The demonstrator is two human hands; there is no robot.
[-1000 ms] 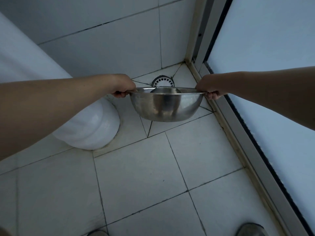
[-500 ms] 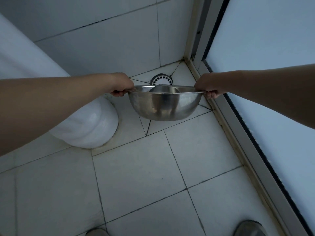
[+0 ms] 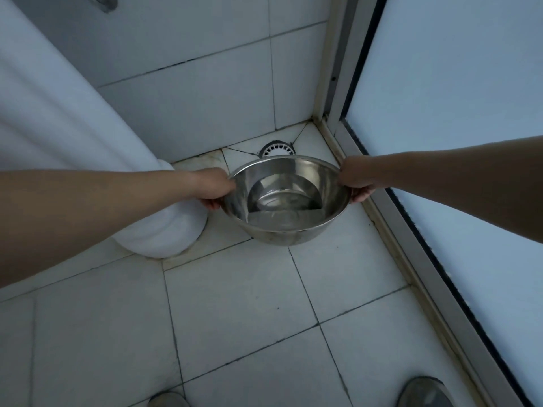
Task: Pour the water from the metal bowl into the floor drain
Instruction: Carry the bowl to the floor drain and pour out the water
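Note:
I hold a round metal bowl (image 3: 289, 201) by its rim, above the tiled floor, with water showing in its bottom. My left hand (image 3: 213, 186) grips the rim's left side and my right hand (image 3: 354, 179) grips the right side. The bowl's mouth faces up and slightly towards me. Just beyond its far rim lies the round floor drain (image 3: 277, 148) with a white slotted grate, set in the corner of the floor; its near part is hidden behind the bowl.
A white pedestal (image 3: 164, 230) stands on the floor at the left, close to my left hand. A frosted glass door with a metal frame (image 3: 411, 230) runs along the right. Tiled walls (image 3: 205, 98) close the corner. My two shoes (image 3: 423, 392) show at the bottom edge.
The bowl has come lower and its inside with the water now shows from above; before it was seen side-on. The view has tilted down, with the drain lower in the frame.

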